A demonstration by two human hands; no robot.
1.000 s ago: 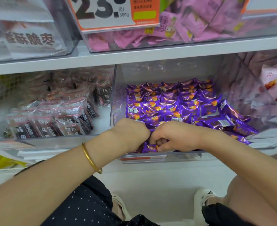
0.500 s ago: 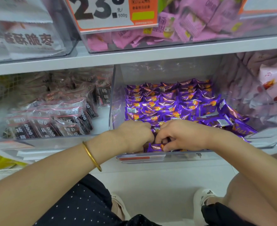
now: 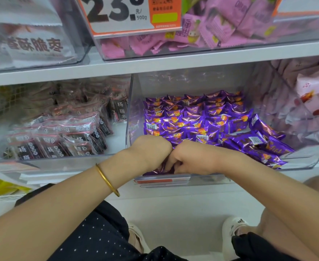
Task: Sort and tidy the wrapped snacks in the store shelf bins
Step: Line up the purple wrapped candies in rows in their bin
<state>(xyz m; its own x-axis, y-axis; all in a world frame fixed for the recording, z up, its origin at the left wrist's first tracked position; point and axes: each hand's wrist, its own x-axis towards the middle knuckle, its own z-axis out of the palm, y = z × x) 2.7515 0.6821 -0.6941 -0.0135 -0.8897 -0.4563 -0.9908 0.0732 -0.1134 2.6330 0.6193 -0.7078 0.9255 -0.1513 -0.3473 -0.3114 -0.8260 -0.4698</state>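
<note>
Purple snacks [image 3: 192, 117] fill the clear middle bin [image 3: 192, 81]. They stand in tidy rows toward 12 o'clock of the hands, and a looser heap lies tilted at 2 o'clock against the bin's right side. Both hands are at the bin's front edge, knuckles touching. The left hand [image 3: 151, 151] bends down at the wrist. Its fingers curl under and are mostly hidden behind its back, so whether it grips anything cannot be told. The right hand [image 3: 194, 159] has its fingers curled inward and pinches a purple pack [image 3: 159, 170], which shows in the gap under the two hands, just behind the bin's front wall. A gold bracelet [image 3: 108, 179] sits on the left wrist.

At 9 o'clock of the hands, a neighbouring bin holds dark snacks [image 3: 61, 136] in clear wrappers with red seams, stacked in leaning rows. At 3 o'clock, past the clear wall, pale pink bags [image 3: 313, 102] lie in another bin.

A white shelf [image 3: 173, 61] runs across above the bins. On it at 12 o'clock stands a bin of pink snacks [image 3: 220, 25], with an orange-edged price tag [image 3: 117, 14] on its front showing a large 23 and "500g". At 10 o'clock on the same shelf lie white bags [image 3: 23, 48] with printed characters. At 6 o'clock, a dark dotted garment [image 3: 98, 236] and a white shoe [image 3: 234, 228] show over the pale floor.
</note>
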